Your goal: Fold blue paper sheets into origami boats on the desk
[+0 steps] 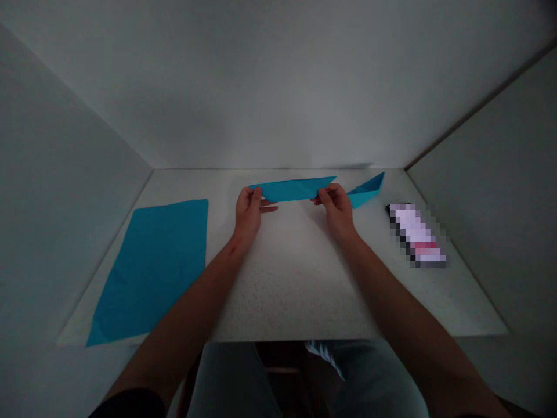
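Between my hands, over the far part of the table, is a folded blue paper boat [291, 190], long and flat, with a pointed tip at its right. My left hand [249, 212] pinches its left end between thumb and fingers, with some fingers stretched out underneath. My right hand [338, 209] pinches it near the right end, thumb in front. Just beyond my right hand a second blue paper boat [368, 190] rests on the table, its pointed end up and partly hidden by the hand.
A flat blue sheet of paper [152, 267] lies on the left of the white table [287, 290], reaching its front edge under my left forearm. At the right lies a phone [415, 235] with a lit, blurred-out screen. Walls close in the table at the back and sides.
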Motion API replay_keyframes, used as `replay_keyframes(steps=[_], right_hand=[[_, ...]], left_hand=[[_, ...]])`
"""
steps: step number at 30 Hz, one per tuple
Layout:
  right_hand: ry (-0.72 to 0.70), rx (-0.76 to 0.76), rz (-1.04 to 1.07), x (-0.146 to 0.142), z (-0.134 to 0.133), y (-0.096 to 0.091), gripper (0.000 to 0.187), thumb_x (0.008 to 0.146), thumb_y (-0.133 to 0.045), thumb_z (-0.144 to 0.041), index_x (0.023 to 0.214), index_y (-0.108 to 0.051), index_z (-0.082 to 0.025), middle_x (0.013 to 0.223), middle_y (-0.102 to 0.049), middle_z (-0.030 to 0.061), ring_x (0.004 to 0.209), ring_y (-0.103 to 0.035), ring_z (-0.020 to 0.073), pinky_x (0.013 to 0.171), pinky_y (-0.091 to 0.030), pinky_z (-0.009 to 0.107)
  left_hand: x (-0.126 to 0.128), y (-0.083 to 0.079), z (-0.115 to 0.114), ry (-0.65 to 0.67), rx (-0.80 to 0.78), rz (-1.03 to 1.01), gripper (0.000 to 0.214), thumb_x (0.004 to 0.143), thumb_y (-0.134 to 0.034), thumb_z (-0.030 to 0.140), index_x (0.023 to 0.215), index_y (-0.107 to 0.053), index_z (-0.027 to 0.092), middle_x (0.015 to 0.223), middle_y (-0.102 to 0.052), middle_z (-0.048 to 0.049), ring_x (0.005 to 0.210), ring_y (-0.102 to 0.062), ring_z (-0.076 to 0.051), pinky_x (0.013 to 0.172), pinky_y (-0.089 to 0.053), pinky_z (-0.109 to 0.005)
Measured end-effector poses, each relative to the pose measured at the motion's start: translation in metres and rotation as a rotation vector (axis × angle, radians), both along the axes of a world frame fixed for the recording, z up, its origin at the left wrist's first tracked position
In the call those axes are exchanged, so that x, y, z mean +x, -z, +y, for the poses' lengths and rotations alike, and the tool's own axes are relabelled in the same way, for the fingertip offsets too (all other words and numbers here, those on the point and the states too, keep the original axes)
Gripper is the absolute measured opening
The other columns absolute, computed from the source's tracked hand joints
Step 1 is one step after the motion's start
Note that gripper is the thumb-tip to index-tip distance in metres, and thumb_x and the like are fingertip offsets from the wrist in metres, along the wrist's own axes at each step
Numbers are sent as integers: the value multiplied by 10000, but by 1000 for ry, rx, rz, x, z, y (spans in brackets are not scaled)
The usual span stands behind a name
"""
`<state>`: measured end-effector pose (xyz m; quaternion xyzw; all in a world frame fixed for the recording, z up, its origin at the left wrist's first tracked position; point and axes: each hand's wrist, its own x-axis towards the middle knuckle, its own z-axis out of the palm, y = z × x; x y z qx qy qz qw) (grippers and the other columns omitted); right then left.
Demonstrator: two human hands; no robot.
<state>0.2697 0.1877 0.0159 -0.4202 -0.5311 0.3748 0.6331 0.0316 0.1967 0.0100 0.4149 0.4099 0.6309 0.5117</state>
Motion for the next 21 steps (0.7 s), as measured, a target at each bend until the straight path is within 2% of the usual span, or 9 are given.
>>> replay_keyframes(steps=[3, 6, 9, 12, 14, 17, 21], right_hand=[[-37, -5, 19, -1, 0, 1, 460, 909, -788, -688, 958, -569, -286, 811, -674, -41, 716, -689, 151, 705, -603, 305], [-68, -24, 15, -2, -2, 1, 471, 914, -779, -694, 959, -542, -289, 779, -660, -48, 695, -685, 155, 662, -605, 298], [-98, -40, 5, -4, -6, -2, 505, 850, -841, -690, 943, -559, -281, 761, -649, -51, 680, -662, 154, 622, -589, 288], [-166, -84, -75, -6, -13, -7, 522, 743, -943, -640, 913, -633, -257, 762, -667, -35, 676, -640, 156, 630, -567, 299], [-203, -123, -182, -6, -18, -11, 482, 747, -942, -629, 842, -674, -240, 741, -684, -15, 679, -642, 166, 638, -548, 310], [-183, -149, -288, -7, -22, -17, 512, 818, -850, -710, 733, -686, -233, 681, -690, 5, 640, -627, 170, 616, -522, 315], [-209, -182, -274, -8, -22, -20, 669, 906, -642, -860, 701, -703, -225, 639, -693, 35, 607, -636, 181, 640, -559, 335]], left_hand=[[2, 1, 0, 26, 20, -7, 542, 881, -770, 727, 952, -554, 234, 831, -679, -2, 779, -754, -185, 697, -715, -363], [5, -6, -4, 97, 35, 51, 603, 757, -906, 672, 1048, -637, 217, 945, -751, -43, 852, -767, -201, 735, -700, -347], [6, -13, -9, 170, 24, 178, 585, 661, -988, 580, 1001, -727, 183, 875, -775, -48, 767, -751, -197, 696, -665, -326], [5, -16, -13, 209, 12, 269, 472, 698, -956, 587, 820, -759, 175, 749, -756, -41, 684, -723, -191, 651, -629, -320], [5, -15, -13, 206, 4, 289, 477, 700, -940, 617, 783, -768, 180, 750, -765, -48, 674, -719, -197, 639, -620, -326], [5, -13, -13, 173, -4, 315, 527, 739, -885, 694, 739, -750, 185, 709, -749, -50, 653, -707, -204, 613, -597, -327], [3, -13, -13, 131, -23, 330, 643, 876, -712, 791, 625, -647, 203, 548, -638, -37, 550, -638, -183, 556, -541, -309]])
